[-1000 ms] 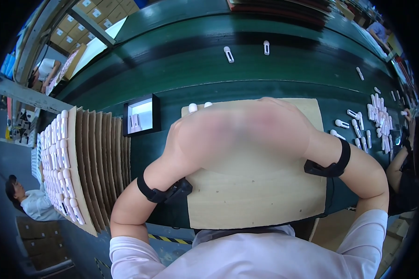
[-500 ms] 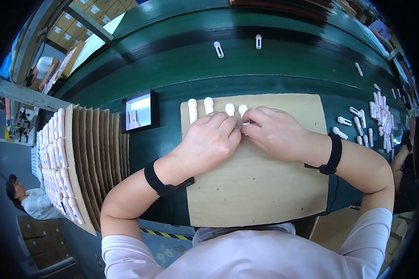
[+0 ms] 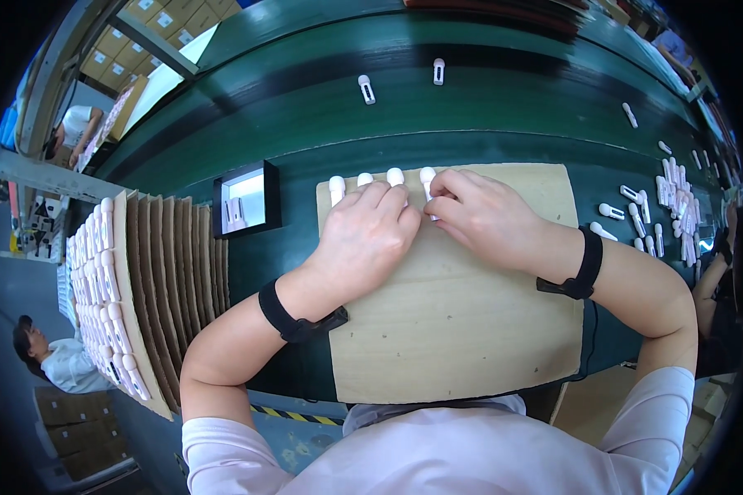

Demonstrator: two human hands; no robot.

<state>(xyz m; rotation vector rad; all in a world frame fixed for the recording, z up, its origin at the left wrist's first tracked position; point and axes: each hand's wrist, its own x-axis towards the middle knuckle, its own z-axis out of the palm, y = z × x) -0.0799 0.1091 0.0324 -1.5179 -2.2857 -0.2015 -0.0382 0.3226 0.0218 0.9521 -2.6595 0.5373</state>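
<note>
Small white round-headed wands stand side by side along the far edge of a brown cardboard sheet in front of me. The leftmost wand lies left of my fingers, and only the head of a second wand shows. My left hand is closed, with curled fingers over a third wand; its lower part is hidden. The fourth wand is pinched at its lower part by my right hand, whose fingers are bent together. Both wrists wear black bands.
To the left, a row of upright cardboard sheets has wands fixed on its front. A black box stands near it. Loose wands are heaped on the right. Further wands lie on the green belt. Other people are at the sides.
The third and fourth wands have moved away from me and leftward, nearer the sheet's far edge, with my hands on them. The wands on the belt have shifted left.
</note>
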